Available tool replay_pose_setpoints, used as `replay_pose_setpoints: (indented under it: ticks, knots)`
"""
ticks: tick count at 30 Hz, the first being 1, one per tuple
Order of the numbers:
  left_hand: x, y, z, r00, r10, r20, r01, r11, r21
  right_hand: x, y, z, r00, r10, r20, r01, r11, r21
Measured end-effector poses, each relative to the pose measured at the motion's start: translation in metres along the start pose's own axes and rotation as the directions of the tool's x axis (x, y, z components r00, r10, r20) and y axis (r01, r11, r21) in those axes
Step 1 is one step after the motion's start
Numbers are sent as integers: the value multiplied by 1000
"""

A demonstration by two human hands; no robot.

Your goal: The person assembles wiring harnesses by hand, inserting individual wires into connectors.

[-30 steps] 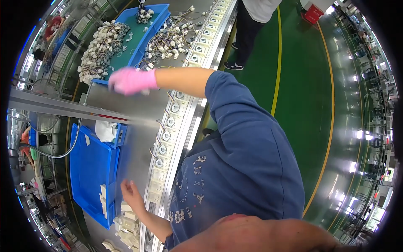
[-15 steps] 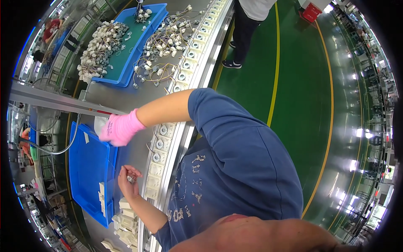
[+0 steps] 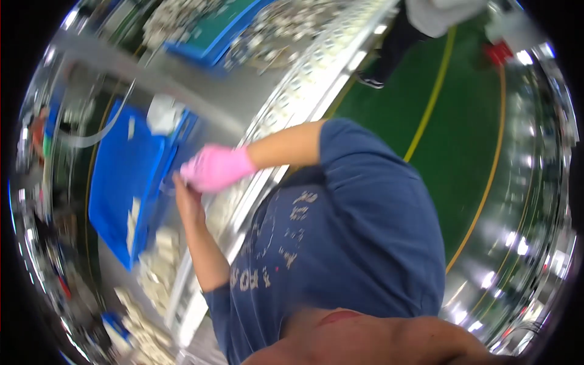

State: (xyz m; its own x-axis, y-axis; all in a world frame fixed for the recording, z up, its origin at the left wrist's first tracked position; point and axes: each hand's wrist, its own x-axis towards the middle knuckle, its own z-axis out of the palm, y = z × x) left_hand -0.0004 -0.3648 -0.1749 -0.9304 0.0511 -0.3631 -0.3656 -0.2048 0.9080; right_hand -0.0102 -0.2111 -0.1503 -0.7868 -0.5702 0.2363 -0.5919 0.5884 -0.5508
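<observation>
In front of my chest, over the work surface by the line, my two hands meet at the fingertips. The right hand, in a pink glove [image 3: 218,168], has its fingers drawn together against the left one. My bare left hand [image 3: 190,202] is closed, thumb and fingers pointing up toward the glove. Whatever they hold between them is smeared by motion and too small to name. Just beyond the hands lies a blue plastic bin [image 3: 118,188] with a few cream-coloured pieces [image 3: 132,222] in it. A crumpled white bag [image 3: 164,114] rests at its corner.
A row of pale fixtures [image 3: 298,91] runs along the line's metal rail. Bundled wire connectors [image 3: 182,21] fill another blue bin [image 3: 210,56], with loose wiring [image 3: 283,30] beside it. Cream blocks [image 3: 159,267] are heaped nearer. A metal post [image 3: 152,79] crosses over the surface. Another person [image 3: 398,52] stands farther along.
My gloved right hand has come away from beside the white bag to meet the left hand. The view has tilted and shifted, and is now blurred.
</observation>
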Motion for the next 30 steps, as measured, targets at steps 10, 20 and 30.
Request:
replay_pose_setpoints:
  ticks: [10,20,30]
  knots:
    - [-19,1,-20,996,26,83,-46,966,253,0,-4,-19,891,144,430,-315,880,356]
    - [-52,-31,-27,822,441,360,-523,335,784,-3,-2,13,797,-263,544,393,909,-137]
    - [-55,-49,-17,787,527,322,-508,255,823,-37,3,19,840,-373,393,512,784,-350]
